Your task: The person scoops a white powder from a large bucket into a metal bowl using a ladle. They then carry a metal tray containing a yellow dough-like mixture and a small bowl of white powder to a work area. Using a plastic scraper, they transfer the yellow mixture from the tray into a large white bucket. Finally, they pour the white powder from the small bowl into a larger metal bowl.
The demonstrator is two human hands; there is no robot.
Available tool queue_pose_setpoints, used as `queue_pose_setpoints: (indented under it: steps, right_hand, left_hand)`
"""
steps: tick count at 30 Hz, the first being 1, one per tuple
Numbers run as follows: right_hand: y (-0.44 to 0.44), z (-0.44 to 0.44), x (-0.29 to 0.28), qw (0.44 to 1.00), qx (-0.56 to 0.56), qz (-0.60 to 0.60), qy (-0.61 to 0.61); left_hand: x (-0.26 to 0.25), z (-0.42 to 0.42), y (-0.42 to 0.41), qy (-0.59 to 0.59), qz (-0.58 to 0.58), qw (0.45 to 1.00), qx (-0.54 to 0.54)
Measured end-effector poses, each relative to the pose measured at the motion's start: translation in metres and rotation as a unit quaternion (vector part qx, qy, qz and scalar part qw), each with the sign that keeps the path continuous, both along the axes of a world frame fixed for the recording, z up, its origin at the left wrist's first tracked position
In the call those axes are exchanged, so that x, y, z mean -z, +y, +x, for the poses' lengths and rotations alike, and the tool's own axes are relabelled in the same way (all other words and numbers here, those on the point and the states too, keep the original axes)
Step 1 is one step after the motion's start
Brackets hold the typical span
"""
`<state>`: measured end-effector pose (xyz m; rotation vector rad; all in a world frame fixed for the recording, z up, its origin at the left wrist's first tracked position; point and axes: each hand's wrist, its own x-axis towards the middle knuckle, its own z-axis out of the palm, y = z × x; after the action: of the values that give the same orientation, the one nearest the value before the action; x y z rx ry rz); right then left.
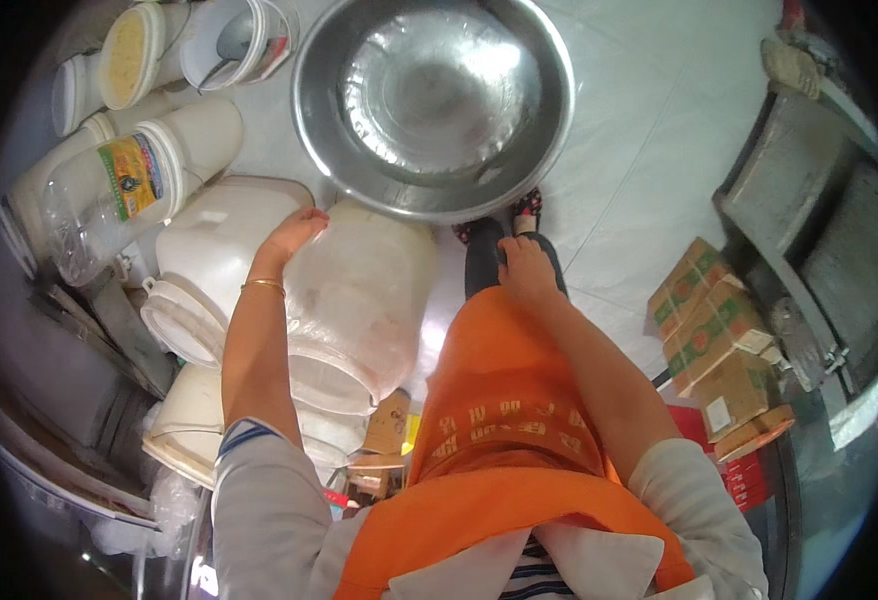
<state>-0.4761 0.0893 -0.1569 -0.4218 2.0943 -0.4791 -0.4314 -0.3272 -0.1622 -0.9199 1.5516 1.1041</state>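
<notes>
My left hand (pixel 296 232) reaches between two big whitish plastic drums. Its fingertips are at the far end of the right drum (pixel 364 292), which lies on its side with its open mouth toward me. Beside it is the left drum (pixel 221 217), next to my wrist. Whether the fingers grip an edge is unclear. My right hand (pixel 529 268) rests on my dark-trousered leg (pixel 482 259), just past the hem of the orange apron (pixel 514 367), with no object visible in it. Directly ahead, a wide stainless steel basin (pixel 439 199) stands on the floor by my feet.
At the left stand several plastic buckets, one with yellowish contents (pixel 124 56) and one holding a ladle (pixel 236 37). A clear plastic jug (pixel 86 217) with a label lies nearby. Cardboard boxes (pixel 709 322) and a grey metal fixture (pixel 784 157) line the right side.
</notes>
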Motion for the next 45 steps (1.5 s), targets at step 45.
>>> queue_pose_setpoints:
  steps: [45]
  right_hand:
    - [0.027, -0.124, -0.224, 0.995, -0.089, 0.019, -0.05]
  left_hand:
    - [-0.286, 0.262, 0.24, 0.119, -0.066, 0.77, -0.624]
